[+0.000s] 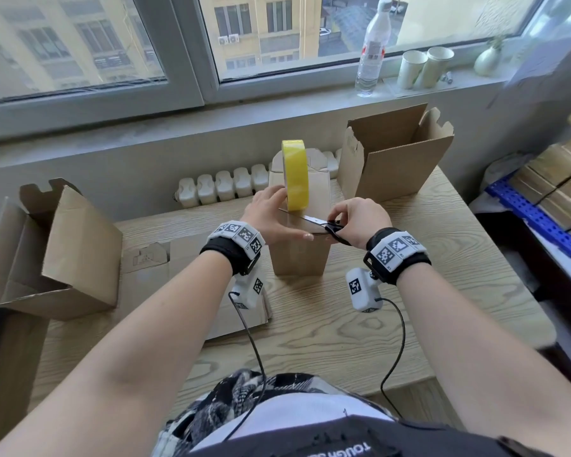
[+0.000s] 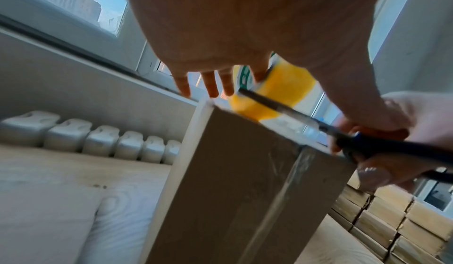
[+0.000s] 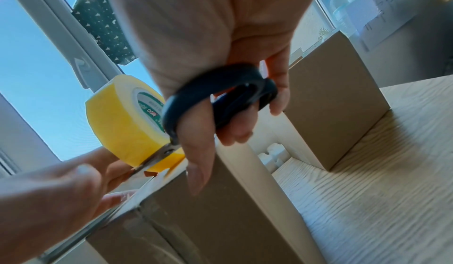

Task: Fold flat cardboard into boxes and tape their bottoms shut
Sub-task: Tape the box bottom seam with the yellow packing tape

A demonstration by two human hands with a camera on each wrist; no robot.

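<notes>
Box (image 1: 299, 255) stands bottom-up mid-table; tape roll (image 1: 295, 174) stands on edge on top. Left hand (image 1: 271, 216) — fingers straight — steadies the roll; right hand (image 1: 360, 219) grips scissors (image 1: 323, 225), blades pointing left across the tape strip, just beneath the roll.

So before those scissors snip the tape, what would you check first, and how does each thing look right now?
1. Right hand grips the scissors, fingers through the black loops: ok.
2. Left hand steadies the yellow tape roll standing on edge on the box: ok.
3. Blades at the roll's base, near the tape: ok.
4. Left hand's fingers clear of the blades: cannot tell, close.
5. Tape runs down the box's side: ok.
6. Tape strip taut: cannot tell.
</notes>
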